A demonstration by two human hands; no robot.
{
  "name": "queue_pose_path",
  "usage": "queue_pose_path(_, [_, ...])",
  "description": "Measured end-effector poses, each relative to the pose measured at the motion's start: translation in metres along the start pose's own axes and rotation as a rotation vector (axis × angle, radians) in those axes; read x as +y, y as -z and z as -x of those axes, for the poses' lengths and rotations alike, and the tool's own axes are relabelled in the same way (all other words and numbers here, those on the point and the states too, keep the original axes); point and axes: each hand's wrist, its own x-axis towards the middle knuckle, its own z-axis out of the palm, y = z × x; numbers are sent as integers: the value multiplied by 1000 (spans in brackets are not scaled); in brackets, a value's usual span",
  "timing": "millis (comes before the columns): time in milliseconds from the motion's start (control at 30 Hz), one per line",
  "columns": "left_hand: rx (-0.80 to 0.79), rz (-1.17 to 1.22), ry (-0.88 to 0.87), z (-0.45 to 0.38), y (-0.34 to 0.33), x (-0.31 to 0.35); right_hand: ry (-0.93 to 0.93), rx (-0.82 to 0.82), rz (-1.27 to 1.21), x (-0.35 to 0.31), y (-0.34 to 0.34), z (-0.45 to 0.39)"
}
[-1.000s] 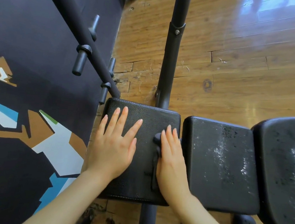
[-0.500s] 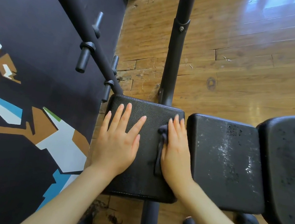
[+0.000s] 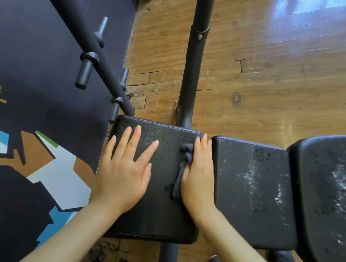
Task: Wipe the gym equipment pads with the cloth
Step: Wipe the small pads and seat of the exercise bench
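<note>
Taking the left pad (image 3: pixel 161 184) as the landmark: off its left edge, a dark patterned floor mat (image 3: pixel 25 134) is lying on the wooden floor (image 3: pixel 261 76), and a black frame bar (image 3: pixel 192 78) is running away from the pad's far edge.

On the pad's left half, the left hand (image 3: pixel 124 169) is lying flat, fingers straight and spread wide, holding nothing and bracing the pad. It is doing useful work there; keeping it planted should stop the pad rocking under the wiping strokes.

On the pad's right half, the right hand (image 3: pixel 198 175) is pressing flat with straight fingers on the dark cloth (image 3: pixel 183 167), which is bunching into a narrow rope along the hand's inner edge. Most of the cloth is hidden under the palm. Spreading it flat would likely cover more surface per stroke, and overlapping passes from far edge to near edge would suit the grained cover.

Just right of this pad, the middle pad (image 3: pixel 254 191) is showing pale streaks and specks, and further right the large pad (image 3: pixel 328 204) is looking similarly marked. Both probably need firmer pressure.
</note>
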Motion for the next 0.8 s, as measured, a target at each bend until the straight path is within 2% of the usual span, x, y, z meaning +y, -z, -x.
queue_pose_path(133, [9, -17, -4, -1, 0, 0, -45, -6, -21, -2, -3, -43])
queue_pose_path(267, [23, -27, -9, -2, 2, 3, 27, -44, -115, 15, 20, 5])
queue_pose_path(367, [19, -24, -21, -9, 3, 14, 60, 7, -125, 38, 51, 50])
queue_pose_path(500, [-6, -14, -69, -33, -3, 40, 97, 163, 25, 69, 87, 62])
queue_pose_path(567, [-6, -1, -83, -45, -8, 48, 99, 218, 178, 83, 99, 49])
queue_pose_path(667, [-11, 6, -91, -53, -14, 54, 78, 166, 360, 98, 101, 33])
queue_pose_path(800, [-20, -1, -89, -52, -14, 56, 44, 82, 325, 103, 100, 41])
